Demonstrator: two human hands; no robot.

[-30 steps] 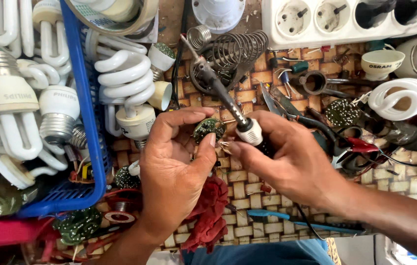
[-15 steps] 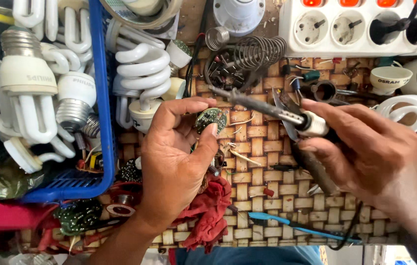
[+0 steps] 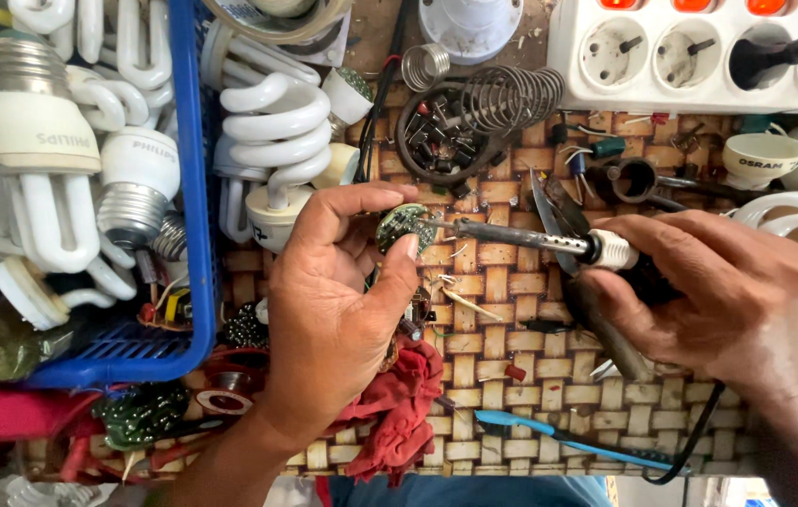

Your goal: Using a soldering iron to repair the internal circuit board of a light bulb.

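Two hands over the bench. Left hand (image 3: 333,310) up from below, fingers (image 3: 406,252) pinched narrow on one small round green circuit board (image 3: 402,223), held on edge between thumb and fingertips, above the woven mat (image 3: 502,376). Right hand (image 3: 728,300) in from the right, fingers wrapped tight around one soldering iron (image 3: 530,235), white collar just clear of the knuckles, dark metal shaft lying level, tip touching the board's right edge. One black cord (image 3: 690,437) trailing down from under the right wrist.

Around them: one blue basket (image 3: 194,188) at left, packed with white spiral and tube lamps, at least five, too tangled for an exact count. One more spiral lamp (image 3: 272,131) just outside the basket wall, right beside the left thumb. One coiled wire stand (image 3: 502,94) up top, with a ring of small dark parts beside it. One white power strip (image 3: 699,56) at upper right: two sockets free, two filled with black plugs, four red switches along the top edge. One white lamp cap (image 3: 763,155) under it. One red rag (image 3: 399,413) bunched against the left wrist. One blue-handled tool (image 3: 558,437) flat on the mat near the front edge. One pair of tweezers or pliers (image 3: 549,202) half hidden behind the iron's shaft; cannot tell which. Loose capacitors and wire ends scattered across the mat between the hands.
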